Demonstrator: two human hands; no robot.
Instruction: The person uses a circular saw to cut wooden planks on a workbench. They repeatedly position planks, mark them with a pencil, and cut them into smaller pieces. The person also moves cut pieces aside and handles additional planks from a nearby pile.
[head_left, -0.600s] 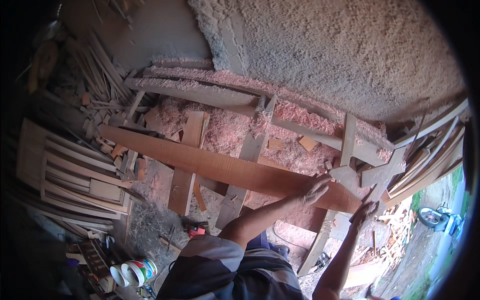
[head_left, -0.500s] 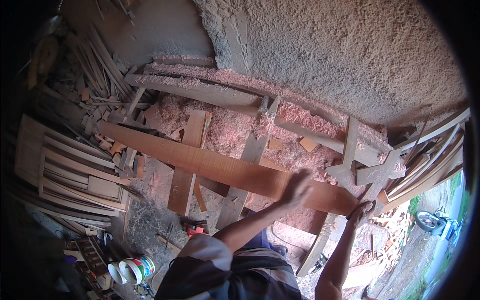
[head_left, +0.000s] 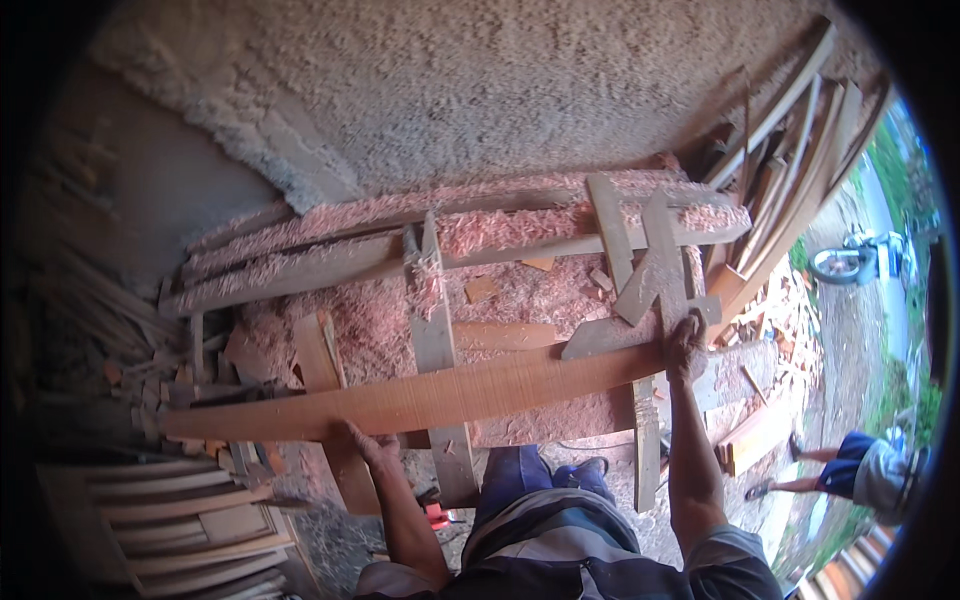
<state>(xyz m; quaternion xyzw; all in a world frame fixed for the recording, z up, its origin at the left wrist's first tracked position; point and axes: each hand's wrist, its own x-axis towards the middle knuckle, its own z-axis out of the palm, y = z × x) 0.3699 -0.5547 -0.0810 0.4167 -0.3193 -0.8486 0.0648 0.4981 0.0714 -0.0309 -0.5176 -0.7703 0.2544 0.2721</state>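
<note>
A long, reddish-brown wooden board (head_left: pixel 470 392), tapering toward its left end, lies across the crosspieces of a rough wooden stand. My left hand (head_left: pixel 374 447) grips its near edge left of the middle, with some fingers hidden by the wood. At the board's right end my right hand (head_left: pixel 686 345) is closed around it, next to a grey, angled wooden brace (head_left: pixel 655 275). Beneath the board run a pale upright crosspiece (head_left: pixel 433 345) and a brown plank (head_left: pixel 318 355).
Pink wood shavings (head_left: pixel 515 220) cover the stand's long beam (head_left: pixel 300 285) along a rough wall (head_left: pixel 480 100). Curved timber frames (head_left: pixel 190 515) stack at left; long planks (head_left: pixel 800 170) lean at right. A red tool (head_left: pixel 436 512) lies near my legs. Outside are a motorcycle (head_left: pixel 855 262) and a person (head_left: pixel 850 470).
My left hand has moved left along the board and now holds its near edge. The view has turned, so the board looks more level. A person has come into view at right.
</note>
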